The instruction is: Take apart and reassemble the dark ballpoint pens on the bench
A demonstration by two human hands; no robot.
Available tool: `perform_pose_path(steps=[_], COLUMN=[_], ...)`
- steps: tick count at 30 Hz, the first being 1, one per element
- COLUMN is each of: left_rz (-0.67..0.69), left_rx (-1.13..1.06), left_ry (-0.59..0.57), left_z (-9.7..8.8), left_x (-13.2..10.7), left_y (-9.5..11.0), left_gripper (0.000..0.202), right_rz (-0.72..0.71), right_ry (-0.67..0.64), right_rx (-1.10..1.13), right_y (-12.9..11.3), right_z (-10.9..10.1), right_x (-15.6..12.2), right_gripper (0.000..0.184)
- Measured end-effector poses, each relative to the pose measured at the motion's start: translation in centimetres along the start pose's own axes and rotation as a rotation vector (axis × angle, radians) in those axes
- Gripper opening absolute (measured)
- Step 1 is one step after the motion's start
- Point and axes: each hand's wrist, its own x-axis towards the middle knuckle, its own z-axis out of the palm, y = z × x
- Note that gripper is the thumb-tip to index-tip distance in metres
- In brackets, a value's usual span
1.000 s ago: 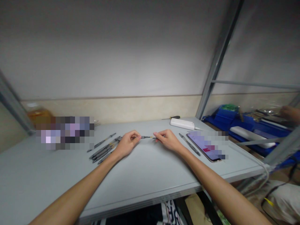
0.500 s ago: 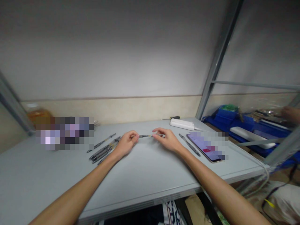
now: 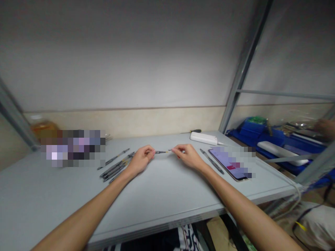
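Observation:
Above the middle of the table, my left hand (image 3: 143, 157) is closed in a pinch on the left end of a slim dark grey pen (image 3: 161, 152). The pen lies level between both hands, with a small yellowish section near its right end. My right hand (image 3: 184, 153) has its thumb and fingertips pinched together at that right end; whether it grips the pen itself or a separate small pen part is too small to tell. Beside my left wrist lies a bundle of similar grey pens (image 3: 115, 170). A single pen (image 3: 212, 161) rests to the right of my right hand.
A phone (image 3: 227, 163) lies lit at the right. Behind it are a white power strip (image 3: 203, 138) and a screwdriver (image 3: 195, 131). Blurred-out items and a bottle (image 3: 43, 127) stand back left. Beyond a metal post, another person's hand (image 3: 326, 127) is over blue trays (image 3: 247, 130).
My right thumb and fingers have closed from a looser, parted pose into a pinch at the pen's right end. My left hand has stayed in place.

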Motion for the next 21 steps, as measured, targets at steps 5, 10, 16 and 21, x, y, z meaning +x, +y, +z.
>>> perform_pose_path(steps=[5, 10, 16, 21], left_rz=[-0.009, -0.009, 0.005, -0.006], left_rx=[0.002, -0.005, -0.05, -0.043], left_ry=[0.046, 0.039, 0.028, 0.064], left_z=[0.07, -0.07, -0.11, -0.05], left_x=[0.23, 0.3, 0.23, 0.28], left_y=[-0.29, -0.37, -0.15, -0.11], left_gripper=[0.028, 0.027, 0.024, 0.024], right_rz=[-0.031, -0.021, 0.08, -0.02], right_ry=[0.095, 0.063, -0.016, 0.069], right_rx=[0.075, 0.037, -0.006, 0.094], right_y=[0.29, 0.51, 0.11, 0.23], right_z=[0.04, -0.07, -0.13, -0.15], right_x=[0.03, 0.02, -0.09, 0.01], right_gripper=[0.042, 0.024, 0.05, 0.033])
